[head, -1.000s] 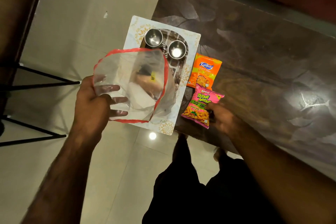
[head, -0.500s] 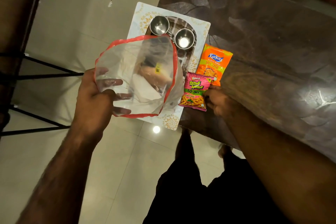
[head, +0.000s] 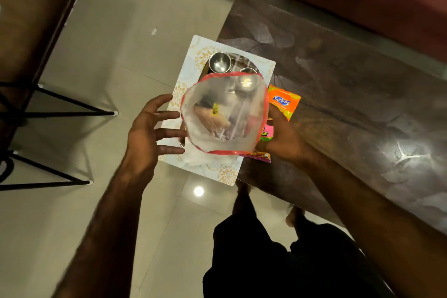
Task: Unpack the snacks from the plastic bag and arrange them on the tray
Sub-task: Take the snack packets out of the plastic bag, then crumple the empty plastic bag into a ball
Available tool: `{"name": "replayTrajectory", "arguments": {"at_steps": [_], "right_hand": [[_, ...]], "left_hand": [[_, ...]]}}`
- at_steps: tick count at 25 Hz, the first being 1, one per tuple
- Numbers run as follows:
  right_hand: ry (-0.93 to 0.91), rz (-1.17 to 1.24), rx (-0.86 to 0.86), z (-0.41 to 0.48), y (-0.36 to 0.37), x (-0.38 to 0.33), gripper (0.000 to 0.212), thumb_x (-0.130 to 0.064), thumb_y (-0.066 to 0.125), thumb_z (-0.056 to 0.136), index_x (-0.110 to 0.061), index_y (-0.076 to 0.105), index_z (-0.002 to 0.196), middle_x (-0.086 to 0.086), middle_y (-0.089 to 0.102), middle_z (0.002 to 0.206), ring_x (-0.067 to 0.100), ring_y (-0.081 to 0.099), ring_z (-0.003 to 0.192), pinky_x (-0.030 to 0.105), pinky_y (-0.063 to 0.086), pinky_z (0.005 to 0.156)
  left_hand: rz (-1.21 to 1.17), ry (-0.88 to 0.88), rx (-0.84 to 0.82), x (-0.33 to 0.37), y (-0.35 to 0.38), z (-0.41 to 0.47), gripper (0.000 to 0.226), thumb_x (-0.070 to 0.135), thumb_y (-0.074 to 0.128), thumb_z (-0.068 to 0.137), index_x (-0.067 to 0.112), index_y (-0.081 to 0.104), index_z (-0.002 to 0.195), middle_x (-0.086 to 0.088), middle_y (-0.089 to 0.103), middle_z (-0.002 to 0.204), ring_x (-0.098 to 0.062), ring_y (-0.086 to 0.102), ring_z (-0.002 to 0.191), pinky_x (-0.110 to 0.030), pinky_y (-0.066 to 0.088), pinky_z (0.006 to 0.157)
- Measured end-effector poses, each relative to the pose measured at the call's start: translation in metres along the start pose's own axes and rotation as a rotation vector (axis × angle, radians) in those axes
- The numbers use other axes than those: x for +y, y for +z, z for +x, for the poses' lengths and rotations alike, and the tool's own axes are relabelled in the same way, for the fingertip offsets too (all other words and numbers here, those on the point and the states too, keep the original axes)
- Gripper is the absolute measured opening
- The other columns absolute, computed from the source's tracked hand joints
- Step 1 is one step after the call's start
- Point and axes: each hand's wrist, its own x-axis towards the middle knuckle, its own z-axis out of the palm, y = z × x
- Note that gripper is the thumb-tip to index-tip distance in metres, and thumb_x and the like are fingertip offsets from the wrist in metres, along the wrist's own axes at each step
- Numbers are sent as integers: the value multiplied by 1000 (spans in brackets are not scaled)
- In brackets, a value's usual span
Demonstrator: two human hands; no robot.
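The clear, red-rimmed bag (head: 225,113) was held mouth-up over the near half of the tray (head: 227,174), at the left end of the worktop (head: 338,104). The left hand (head: 147,133) was set at the bag's left side with fingers straight and spread; its grip was open and nothing was held in it. The right hand (head: 283,138) was placed at the bag's right rim; its fingers were hidden by the plastic, so that grip could not be told. A brown packet (head: 210,116) was seen inside the bag. An orange packet (head: 285,101) and a pink packet (head: 267,133), the latter partly covered, were noted on the worktop just right of the tray, not on it. Two steel cups (head: 219,62) stood at the tray's far end. Unpacking was judged to be part done. Next, the mouth would need to be held wide by one hand while the brown packet was drawn out by the other.
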Motion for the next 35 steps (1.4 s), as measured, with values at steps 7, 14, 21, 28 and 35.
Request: {"name": "replayTrajectory", "arguments": {"at_steps": [7, 14, 21, 28, 35], "right_hand": [[-316, 22, -84, 5, 28, -40, 96, -12, 94, 64, -33, 39, 140, -32, 43, 128, -28, 41, 115, 1, 36, 97], [-305, -110, -120, 1, 26, -71, 45, -12, 68, 90, -14, 62, 135, 8, 58, 142, 21, 51, 135, 42, 42, 112], [-214, -56, -78, -19, 30, -80, 47, -13, 71, 82, -22, 60, 127, -5, 67, 124, 14, 65, 112, 34, 56, 92], [-12, 124, 38, -39, 21, -49, 99, -63, 83, 65, -48, 32, 149, -19, 38, 154, 3, 44, 136, 25, 42, 105], [220, 547, -238, -47, 41, -48, 99, -70, 85, 59, -54, 36, 144, -15, 46, 152, 16, 50, 137, 48, 49, 108]], "left_hand": [[534, 344, -255, 2, 21, 14, 101, 18, 87, 67, 34, 35, 151, 26, 41, 150, -1, 43, 137, -29, 47, 103], [360, 213, -544, 7, 44, -3, 63, 38, 74, 86, 37, 51, 144, 13, 53, 148, -6, 46, 141, -45, 41, 117], [21, 121, -225, 0, 51, -5, 42, 11, 80, 78, 36, 67, 109, -8, 72, 118, -35, 74, 105, -56, 63, 68], [-211, 63, 42, -12, 32, 1, 19, -2, 62, 88, 11, 68, 100, -7, 69, 76, -21, 68, 60, -36, 55, 50], [-621, -235, -169, -31, 37, -5, 36, -8, 43, 90, 13, 73, 89, -1, 68, 78, -13, 68, 65, -22, 54, 55]]}}
